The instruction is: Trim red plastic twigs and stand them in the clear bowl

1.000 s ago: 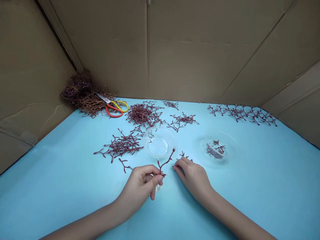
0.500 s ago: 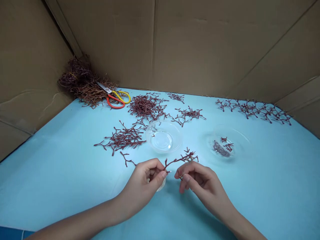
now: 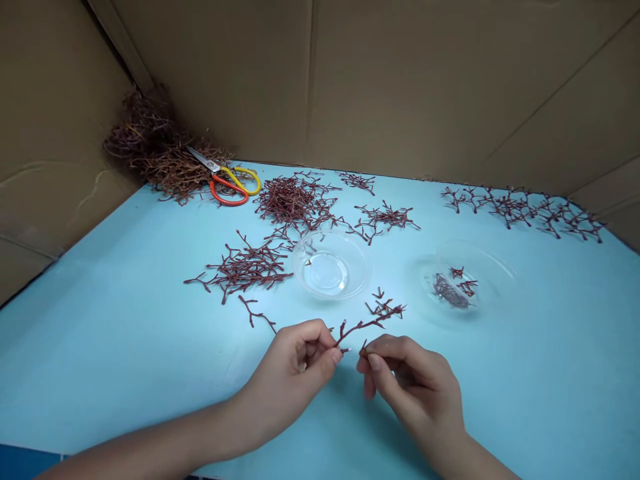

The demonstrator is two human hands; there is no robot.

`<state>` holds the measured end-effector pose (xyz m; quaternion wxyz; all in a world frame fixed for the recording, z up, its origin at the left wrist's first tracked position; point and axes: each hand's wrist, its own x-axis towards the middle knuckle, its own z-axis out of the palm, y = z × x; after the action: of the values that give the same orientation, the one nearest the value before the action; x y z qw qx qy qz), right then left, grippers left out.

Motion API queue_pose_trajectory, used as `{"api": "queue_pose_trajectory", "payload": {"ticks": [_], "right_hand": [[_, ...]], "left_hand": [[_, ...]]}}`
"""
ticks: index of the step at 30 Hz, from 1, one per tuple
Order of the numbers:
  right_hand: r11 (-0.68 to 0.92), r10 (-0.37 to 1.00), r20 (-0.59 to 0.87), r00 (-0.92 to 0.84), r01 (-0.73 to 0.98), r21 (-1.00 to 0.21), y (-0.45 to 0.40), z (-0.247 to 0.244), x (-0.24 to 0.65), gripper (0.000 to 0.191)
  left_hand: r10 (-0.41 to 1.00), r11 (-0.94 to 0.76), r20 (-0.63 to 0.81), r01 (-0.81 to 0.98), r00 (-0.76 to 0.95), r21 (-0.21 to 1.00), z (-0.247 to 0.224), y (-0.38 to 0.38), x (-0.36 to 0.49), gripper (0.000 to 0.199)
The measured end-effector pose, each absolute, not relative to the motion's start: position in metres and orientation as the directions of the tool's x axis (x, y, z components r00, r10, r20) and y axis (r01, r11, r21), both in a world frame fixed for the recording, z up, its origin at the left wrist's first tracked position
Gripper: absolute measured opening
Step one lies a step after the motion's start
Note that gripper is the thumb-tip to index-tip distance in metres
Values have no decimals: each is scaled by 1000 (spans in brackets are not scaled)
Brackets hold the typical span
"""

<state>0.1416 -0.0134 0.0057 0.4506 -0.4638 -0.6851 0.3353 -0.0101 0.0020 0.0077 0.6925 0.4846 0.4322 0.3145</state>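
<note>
Sprig of dried red branching stem (image 3: 370,325) stands clear of the blue surface (image 3: 100,353), lower end pinched narrowly by the left hand (image 3: 287,383). Right hand (image 3: 413,393) keeps a narrow grip at a small stub (image 3: 364,349), attachment unclear. Gentle fingertip pressure appears advisable; the stem looks brittle.

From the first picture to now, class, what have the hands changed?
The right hand has lifted off the table, its fingers now pinching a small dark red sprig. The left hand still grips a branched dark red sprig, which has swung from upright to pointing right. The clear bowl and scissors stayed put.
</note>
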Motion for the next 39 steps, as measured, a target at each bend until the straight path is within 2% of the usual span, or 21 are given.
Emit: {"api": "queue_pose_trajectory", "payload": {"ticks": [9, 39], "right_hand": [[432, 902, 385, -196, 407, -805, -13, 5, 141, 13], [457, 889, 403, -218, 379, -805, -15, 4, 140, 15]], "left_hand": [[852, 327, -291, -8, 434, 945, 8, 1, -10, 22], [835, 324, -284, -4, 472, 946, 7, 0, -10, 18]]}}
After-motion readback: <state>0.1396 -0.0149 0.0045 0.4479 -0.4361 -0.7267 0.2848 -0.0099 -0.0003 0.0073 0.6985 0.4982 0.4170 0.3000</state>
